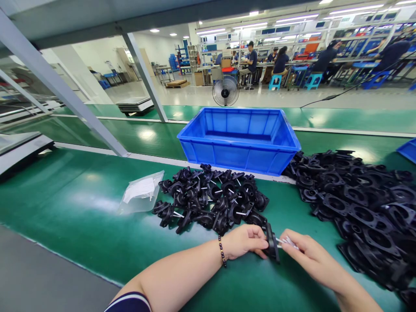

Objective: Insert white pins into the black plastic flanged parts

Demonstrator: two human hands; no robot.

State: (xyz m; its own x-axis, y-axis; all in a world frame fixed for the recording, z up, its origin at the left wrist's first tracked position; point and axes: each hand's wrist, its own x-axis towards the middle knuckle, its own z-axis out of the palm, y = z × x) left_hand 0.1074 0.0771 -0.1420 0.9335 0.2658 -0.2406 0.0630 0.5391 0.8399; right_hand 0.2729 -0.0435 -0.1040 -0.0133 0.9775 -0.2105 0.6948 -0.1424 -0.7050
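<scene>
My left hand, with a beaded bracelet at the wrist, grips a black flanged plastic housing held on edge above the green work surface. In the fingers of my right hand is a small bunch of thin white rods. Some rod ends reach the right face of the housing; whether one sits inside it I cannot tell. Just beyond my hands lies a pile of similar black housings, several with a white rod sticking out. Left of that pile rests a clear plastic bag of white rods.
A blue plastic crate stands behind the pile. To the right spreads a large heap of black flanged parts. A grey metal post slants up at the left. Farther back are a fan and people seated at benches.
</scene>
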